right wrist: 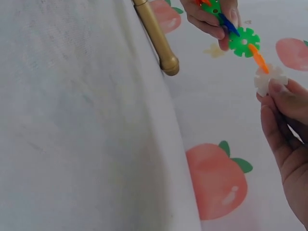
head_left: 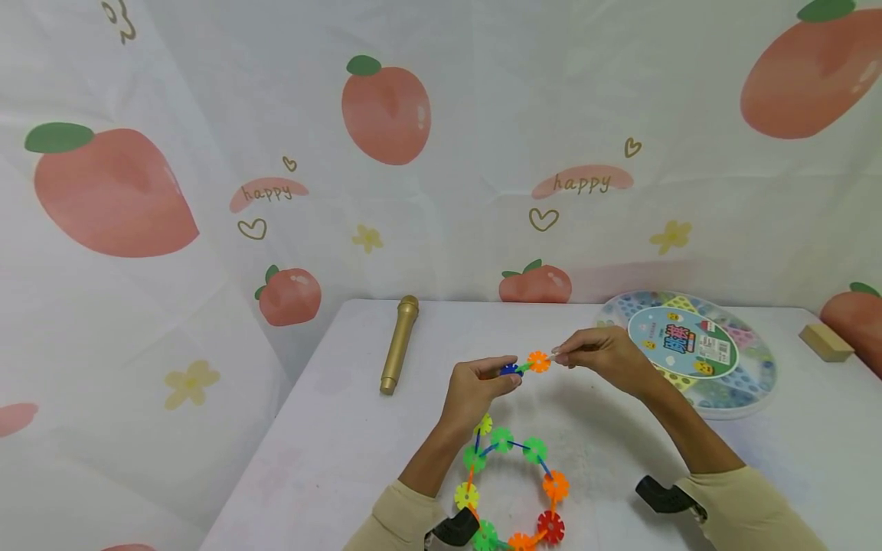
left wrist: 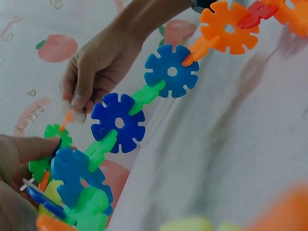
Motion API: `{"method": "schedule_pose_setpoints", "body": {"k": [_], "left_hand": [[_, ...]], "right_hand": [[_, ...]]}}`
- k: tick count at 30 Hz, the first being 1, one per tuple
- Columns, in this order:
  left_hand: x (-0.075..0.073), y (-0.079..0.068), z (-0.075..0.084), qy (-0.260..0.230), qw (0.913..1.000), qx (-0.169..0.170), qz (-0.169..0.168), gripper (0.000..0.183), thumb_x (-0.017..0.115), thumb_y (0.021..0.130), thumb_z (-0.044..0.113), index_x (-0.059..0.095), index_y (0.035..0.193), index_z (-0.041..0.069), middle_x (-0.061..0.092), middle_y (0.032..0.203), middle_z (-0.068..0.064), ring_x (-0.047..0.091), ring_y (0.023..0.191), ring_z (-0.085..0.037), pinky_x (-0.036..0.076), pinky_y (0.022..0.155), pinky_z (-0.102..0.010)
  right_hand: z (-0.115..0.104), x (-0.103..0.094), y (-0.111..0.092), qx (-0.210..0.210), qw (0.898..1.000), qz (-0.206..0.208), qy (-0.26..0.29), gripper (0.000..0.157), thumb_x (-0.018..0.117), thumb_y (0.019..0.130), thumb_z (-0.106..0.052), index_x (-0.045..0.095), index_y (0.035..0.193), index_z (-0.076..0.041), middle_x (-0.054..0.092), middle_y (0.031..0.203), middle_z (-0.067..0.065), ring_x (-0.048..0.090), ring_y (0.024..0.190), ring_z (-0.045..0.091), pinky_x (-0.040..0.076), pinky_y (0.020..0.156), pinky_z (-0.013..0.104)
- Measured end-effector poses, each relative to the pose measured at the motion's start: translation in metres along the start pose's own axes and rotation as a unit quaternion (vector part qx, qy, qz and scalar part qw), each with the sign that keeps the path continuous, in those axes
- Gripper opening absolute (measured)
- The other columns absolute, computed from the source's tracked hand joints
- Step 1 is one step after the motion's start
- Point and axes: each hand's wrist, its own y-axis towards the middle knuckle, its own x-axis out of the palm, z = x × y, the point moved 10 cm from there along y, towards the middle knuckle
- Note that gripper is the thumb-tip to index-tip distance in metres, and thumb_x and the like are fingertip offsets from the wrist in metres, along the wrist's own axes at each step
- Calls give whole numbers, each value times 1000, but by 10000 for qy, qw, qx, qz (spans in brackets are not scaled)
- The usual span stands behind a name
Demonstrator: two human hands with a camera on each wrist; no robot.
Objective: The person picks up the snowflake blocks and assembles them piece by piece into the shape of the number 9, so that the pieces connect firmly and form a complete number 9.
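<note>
My left hand (head_left: pixel 472 390) grips a chain of slotted plastic snowflake discs near its upper end, by a dark blue disc (head_left: pixel 510 370). In the right wrist view, the held end shows a green disc (right wrist: pixel 244 42) and an orange disc (right wrist: pixel 258 57) seen edge-on. Between thumb and fingers, my right hand (head_left: pixel 609 356) pinches a white snowflake disc (right wrist: pixel 262 85), which meets the orange one. The rest of the chain is linked in a ring below, with a red disc (head_left: pixel 550 527) and a yellow disc (head_left: pixel 466 496). My left forearm hides part of it.
A gold microphone-shaped stick (head_left: pixel 399 344) lies at the back left of the white table (head_left: pixel 331 459). At the back right is a round clear case (head_left: pixel 751 375) with a blue label. A small wooden block (head_left: pixel 825 342) sits near the right edge. A fruit-print cloth (head_left: pixel 448 229) hangs behind.
</note>
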Motion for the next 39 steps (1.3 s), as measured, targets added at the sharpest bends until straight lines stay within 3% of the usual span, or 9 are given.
{"method": "schedule_pose_setpoints", "body": {"k": [4, 9, 17, 24, 30, 35, 39], "left_hand": [[-1, 0, 0, 62, 10000, -6, 61, 28, 81, 94, 12, 80, 121, 6, 80, 107, -17, 78, 95, -18, 62, 88, -26], [-1, 1, -1, 96, 9999, 5, 79, 28, 82, 94, 13, 80, 121, 6, 80, 103, -14, 76, 91, -15, 61, 85, -23], [2, 3, -2, 136, 9998, -20, -174, 33, 80, 96, 16, 77, 126, 4, 79, 104, -13, 77, 100, -26, 62, 91, -29], [-4, 3, -4, -157, 9988, -288, -362, 32, 74, 100, 13, 74, 131, 4, 75, 105, -10, 75, 108, -33, 62, 93, -34], [-10, 2, -6, 18, 9979, -400, -505, 35, 68, 104, 16, 70, 137, 5, 75, 113, -11, 73, 111, -29, 61, 97, -37], [-12, 2, -9, 399, 9958, -443, -689, 37, 66, 106, 22, 69, 141, 9, 74, 124, -9, 71, 112, -23, 59, 102, -38], [-13, 4, -12, 603, 9931, -463, -889, 37, 63, 107, 23, 69, 142, 13, 74, 127, -9, 71, 115, -27, 58, 104, -39]], "right_hand": [[-2, 1, 0, -118, 9999, 39, -28, 14, 72, 95, 7, 82, 102, 0, 80, 93, 13, 74, 78, 15, 62, 75, 27], [0, 0, 1, 19, 9999, 109, -71, 14, 73, 96, 5, 83, 102, -3, 80, 94, 12, 73, 77, 16, 62, 74, 27], [3, -4, -2, 496, 9966, 257, -602, 16, 78, 98, -13, 81, 114, -12, 79, 106, 6, 73, 89, 15, 62, 77, 29], [-5, -5, -9, 286, 9940, 333, -1005, 23, 80, 96, -12, 78, 119, -13, 73, 106, 5, 69, 92, 12, 61, 77, 24], [-4, 6, -22, 461, 9949, -52, -895, 21, 80, 96, -15, 76, 117, -17, 72, 103, 0, 69, 93, 13, 60, 79, 26], [5, 27, -31, 808, 9933, -726, -395, 25, 79, 96, -17, 75, 121, -15, 74, 108, 15, 70, 96, 16, 61, 80, 28], [12, 47, -39, 1037, 9855, -1343, 13, 31, 77, 97, -13, 73, 127, -7, 73, 114, 22, 71, 95, 20, 61, 79, 29]]}}
